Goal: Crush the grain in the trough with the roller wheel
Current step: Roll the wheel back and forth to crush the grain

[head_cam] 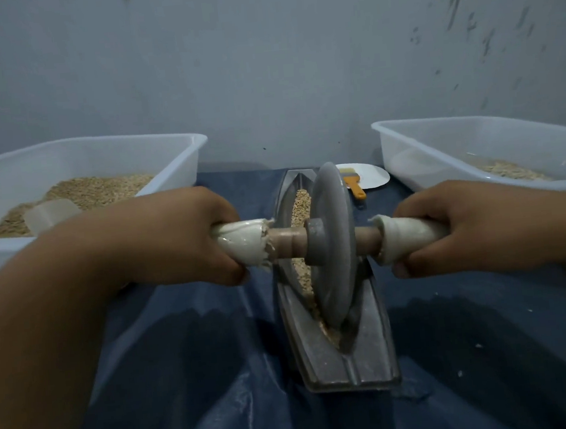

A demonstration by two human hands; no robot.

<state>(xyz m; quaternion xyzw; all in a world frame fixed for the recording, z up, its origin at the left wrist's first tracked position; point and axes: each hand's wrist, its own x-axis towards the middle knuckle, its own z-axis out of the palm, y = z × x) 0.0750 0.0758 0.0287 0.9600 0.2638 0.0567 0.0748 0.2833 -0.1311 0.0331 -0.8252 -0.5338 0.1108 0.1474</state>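
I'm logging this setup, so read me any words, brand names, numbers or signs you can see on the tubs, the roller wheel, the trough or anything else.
No readable text anywhere in the head view.
Left tub: plain, no label visible.
Right tub: plain, no label visible.
Roller wheel and trough: bare grey surfaces, no markings.
Brush on the white plate: no print visible.
Wall: only scuff marks, not writing.

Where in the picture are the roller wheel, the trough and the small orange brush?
roller wheel [334, 244]: head view, on the flat grey face of the disc.
trough [369, 354]: head view, on its bare near rim, right of the groove.
orange brush [356, 187]: head view, on its orange handle.
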